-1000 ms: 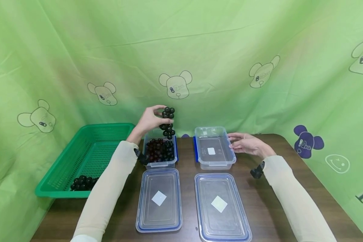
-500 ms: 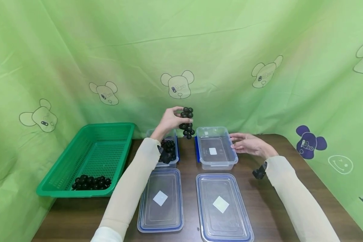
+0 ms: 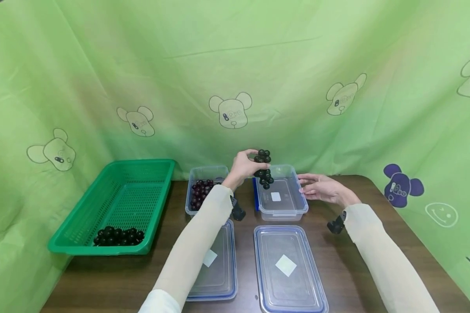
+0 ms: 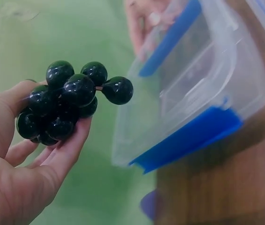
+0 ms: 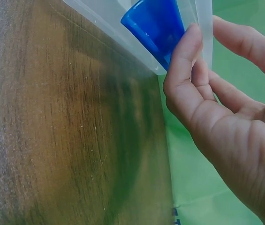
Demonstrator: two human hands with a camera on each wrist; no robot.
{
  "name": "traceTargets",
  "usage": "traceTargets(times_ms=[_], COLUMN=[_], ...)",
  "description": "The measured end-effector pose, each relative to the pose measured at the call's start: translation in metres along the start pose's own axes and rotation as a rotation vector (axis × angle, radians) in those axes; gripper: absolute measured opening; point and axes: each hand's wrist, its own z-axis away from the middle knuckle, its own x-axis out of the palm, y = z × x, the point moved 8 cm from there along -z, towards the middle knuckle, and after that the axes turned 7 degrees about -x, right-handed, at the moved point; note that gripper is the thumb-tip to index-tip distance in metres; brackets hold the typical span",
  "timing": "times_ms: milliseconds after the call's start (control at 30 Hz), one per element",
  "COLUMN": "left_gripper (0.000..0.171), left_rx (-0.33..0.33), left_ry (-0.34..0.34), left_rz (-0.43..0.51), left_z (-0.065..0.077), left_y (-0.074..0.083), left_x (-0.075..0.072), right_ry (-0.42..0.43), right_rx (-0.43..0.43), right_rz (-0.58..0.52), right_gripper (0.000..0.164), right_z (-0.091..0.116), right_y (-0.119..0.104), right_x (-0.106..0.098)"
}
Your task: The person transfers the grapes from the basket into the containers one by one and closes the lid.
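Observation:
My left hand (image 3: 246, 166) holds a bunch of dark grapes (image 3: 263, 171) above the left side of the right-hand clear plastic container (image 3: 282, 213). In the left wrist view, the grapes (image 4: 76, 91) sit between thumb and fingers, apart from the container wall (image 4: 193, 112). At that container's right side, my right hand (image 3: 323, 189) rests its fingers on the wall. The right wrist view shows these fingers (image 5: 184, 70) touching the blue side latch (image 5: 155, 26). Only a white label (image 3: 276, 197) shows on that container's floor.
A second clear container (image 3: 189, 202) on the left holds reddish and dark grapes, partly behind my left arm. Two blue-edged lids (image 3: 291, 278) lie in front. A green basket (image 3: 156, 208) at the left holds more dark grapes (image 3: 119, 237). A green curtain (image 3: 235, 65) hangs behind the table.
My left hand has carried the grape bunch rightward from above the left container to above the right one, and lowered it slightly. The right hand has stayed at the right container's side.

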Motion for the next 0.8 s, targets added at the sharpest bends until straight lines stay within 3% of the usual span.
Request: traceTargets(times_ms=[300, 600, 667, 800], left_gripper=[0.067, 0.065, 0.064, 0.061], left_rx=[-0.051, -0.096, -0.107, -0.167], left_ry=[0.047, 0.128, 0.135, 0.105], left_rz=[-0.022, -0.135, -0.132, -0.039], left_z=[0.007, 0.016, 0.017, 0.017], left_y=[-0.02, -0.03, -0.033, -0.042], left_x=[0.044, 0.079, 0.085, 0.098], right_ry=[0.0, -0.007, -0.01, -0.014], right_rx=[-0.003, -0.001, -0.002, 0.001], right_rz=[-0.025, -0.033, -0.03, -0.035], right_gripper=[0.083, 0.082, 0.082, 0.082], right_z=[0.002, 0.003, 0.003, 0.003], right_y=[0.003, 0.005, 0.004, 0.002], right_x=[-0.001, -0.003, -0.002, 0.0])
